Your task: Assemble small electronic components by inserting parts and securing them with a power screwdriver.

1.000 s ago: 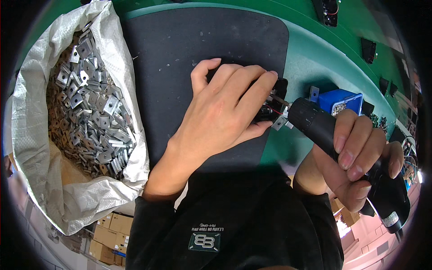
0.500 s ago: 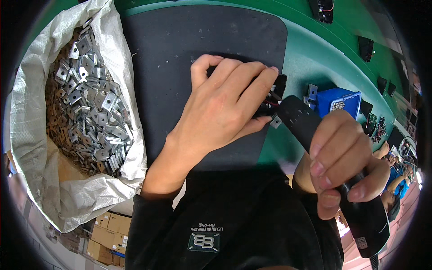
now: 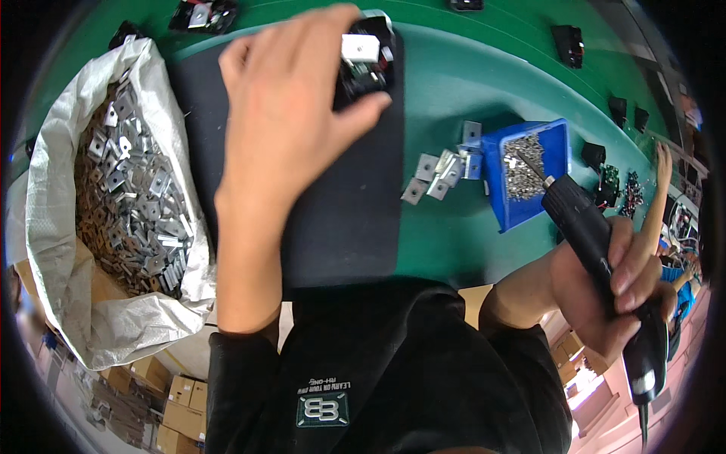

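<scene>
My left hand (image 3: 283,106) is at the far edge of the dark mat, its fingers and thumb around a small black plastic housing (image 3: 384,34). A bright metal plate with a hole (image 3: 360,48) lies in that housing, with dark parts and wires partly hidden. My right hand (image 3: 597,291) grips a black electric screwdriver (image 3: 578,212), its cord hanging down. The screwdriver's thin bit reaches over the small screws (image 3: 523,168) in a blue bin (image 3: 495,193); whether a screw is on the tip, I cannot tell. Several loose metal plates (image 3: 439,174) lie left of the bin.
On the left, a white woven sack (image 3: 57,250) is full of square metal plates (image 3: 147,189). The dark mat (image 3: 340,219) covers part of the green table (image 3: 446,242). More black housings (image 3: 203,15) stand along the far side. Another person's arm (image 3: 656,200) shows at right.
My left hand has moved away and leftward with the black housing. The screwdriver, in my right hand, has gone from beside the housing to the blue bin, its bit now over the screws.
</scene>
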Demonstrator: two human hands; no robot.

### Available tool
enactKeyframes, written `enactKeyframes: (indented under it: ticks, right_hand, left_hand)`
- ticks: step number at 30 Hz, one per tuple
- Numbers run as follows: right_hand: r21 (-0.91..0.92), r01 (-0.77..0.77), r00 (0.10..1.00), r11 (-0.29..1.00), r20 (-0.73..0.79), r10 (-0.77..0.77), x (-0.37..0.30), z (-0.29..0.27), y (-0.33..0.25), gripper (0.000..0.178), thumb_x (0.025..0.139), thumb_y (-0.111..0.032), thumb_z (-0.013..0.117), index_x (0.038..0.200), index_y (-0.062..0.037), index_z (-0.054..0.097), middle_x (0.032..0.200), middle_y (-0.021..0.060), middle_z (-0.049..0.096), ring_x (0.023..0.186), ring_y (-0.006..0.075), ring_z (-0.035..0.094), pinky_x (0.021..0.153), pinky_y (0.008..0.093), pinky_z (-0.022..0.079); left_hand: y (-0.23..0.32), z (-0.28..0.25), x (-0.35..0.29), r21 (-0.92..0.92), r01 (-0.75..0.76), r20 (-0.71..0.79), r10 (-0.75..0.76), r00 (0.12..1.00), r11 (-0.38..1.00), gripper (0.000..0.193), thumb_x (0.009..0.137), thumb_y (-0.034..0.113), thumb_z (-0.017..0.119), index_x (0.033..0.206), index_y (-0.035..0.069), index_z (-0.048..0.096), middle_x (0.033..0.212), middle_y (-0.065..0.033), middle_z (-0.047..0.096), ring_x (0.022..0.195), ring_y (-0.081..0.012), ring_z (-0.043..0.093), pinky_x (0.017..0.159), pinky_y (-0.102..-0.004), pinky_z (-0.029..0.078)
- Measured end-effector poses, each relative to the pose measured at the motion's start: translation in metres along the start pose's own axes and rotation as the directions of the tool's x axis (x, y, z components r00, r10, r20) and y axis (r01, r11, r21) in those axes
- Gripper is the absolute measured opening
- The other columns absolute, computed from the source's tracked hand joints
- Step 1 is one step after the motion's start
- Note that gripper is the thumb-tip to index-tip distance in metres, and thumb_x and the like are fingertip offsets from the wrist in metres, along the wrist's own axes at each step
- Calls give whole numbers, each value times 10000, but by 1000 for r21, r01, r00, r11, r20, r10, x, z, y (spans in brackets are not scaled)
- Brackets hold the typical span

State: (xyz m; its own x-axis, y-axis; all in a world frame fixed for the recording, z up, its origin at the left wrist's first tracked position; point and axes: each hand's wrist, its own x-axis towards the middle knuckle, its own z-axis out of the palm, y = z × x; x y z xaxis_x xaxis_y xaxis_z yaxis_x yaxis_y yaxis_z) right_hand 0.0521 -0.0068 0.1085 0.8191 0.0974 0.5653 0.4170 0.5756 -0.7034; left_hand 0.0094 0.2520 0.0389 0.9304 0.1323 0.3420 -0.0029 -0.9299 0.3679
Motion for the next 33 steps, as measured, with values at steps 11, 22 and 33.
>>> enactKeyframes:
  ticks: [11,22,33]
  right_hand:
    - [-198,-17,998,980,-65,4,0,-70,11,459,834,-196,607,1265,-181,451,748,5,494,690,163,470,652,318,373]
    - [-237,-151,987,960,14,159,2,-72,25,448,850,-199,604,1265,-174,436,748,4,473,703,170,477,665,328,383]
    - [-88,-106,994,990,13,108,10,-70,4,457,814,-207,644,1229,-185,453,755,-29,494,689,130,467,662,286,362]
  left_hand:
    - [-1,3,68,154,124,40,-132,991,980,665,664,168,786,1252,-4,528,1242,-201,564,1159,-351,517,992,-398,400]
    - [62,52,9,-337,-279,176,351,920,899,389,690,75,718,1074,126,682,1063,-16,594,1003,-221,535,853,-346,415]
    - [62,49,20,-372,-147,355,287,890,917,245,681,86,737,917,87,670,879,-32,579,872,-226,549,766,-334,442]
